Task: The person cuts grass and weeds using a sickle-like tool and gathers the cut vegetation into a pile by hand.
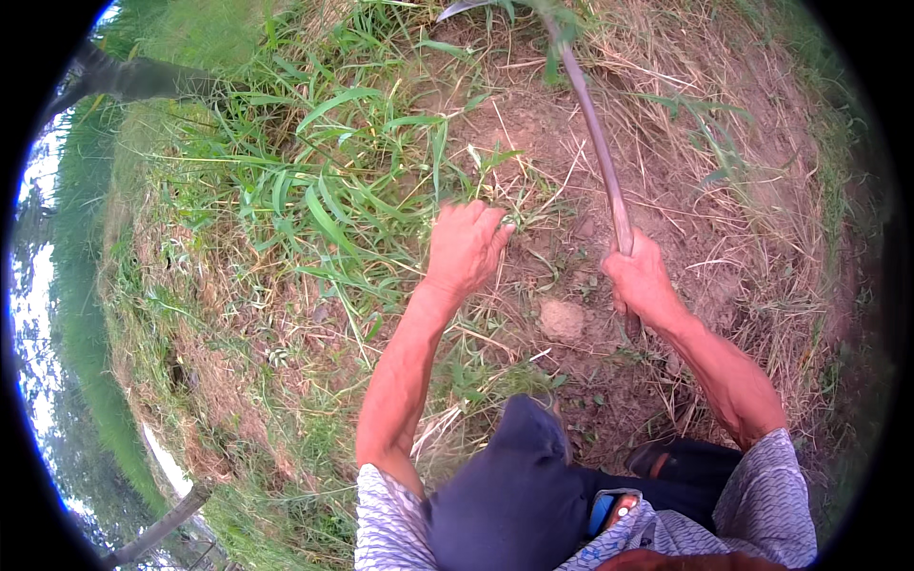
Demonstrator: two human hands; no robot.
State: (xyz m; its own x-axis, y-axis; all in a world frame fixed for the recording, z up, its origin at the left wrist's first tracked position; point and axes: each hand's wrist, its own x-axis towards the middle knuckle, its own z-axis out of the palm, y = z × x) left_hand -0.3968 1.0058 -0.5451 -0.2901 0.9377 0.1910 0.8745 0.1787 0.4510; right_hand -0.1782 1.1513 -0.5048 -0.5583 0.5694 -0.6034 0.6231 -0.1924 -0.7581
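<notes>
My right hand (638, 275) is closed around the lower end of a long wooden tool handle (594, 128). The handle runs away from me to the top edge of the picture, where green blades hang over it. A pointed metal blade (463, 8) shows at that edge; its join with the handle is cut off or covered. My left hand (468, 239) is low over the ground with its back to me and fingers curled, beside green grass (335, 207) and a small leafy weed (489, 163). Whether stems are in its grip is hidden.
A clod of earth (562, 320) lies between my hands on reddish soil. Dry cut straw (721, 214) covers the right side. A tree trunk (157, 80) stands at upper left, a thinner trunk or branch (161, 528) at lower left. My bent knee (532, 428) and shoe (646, 460) are close below.
</notes>
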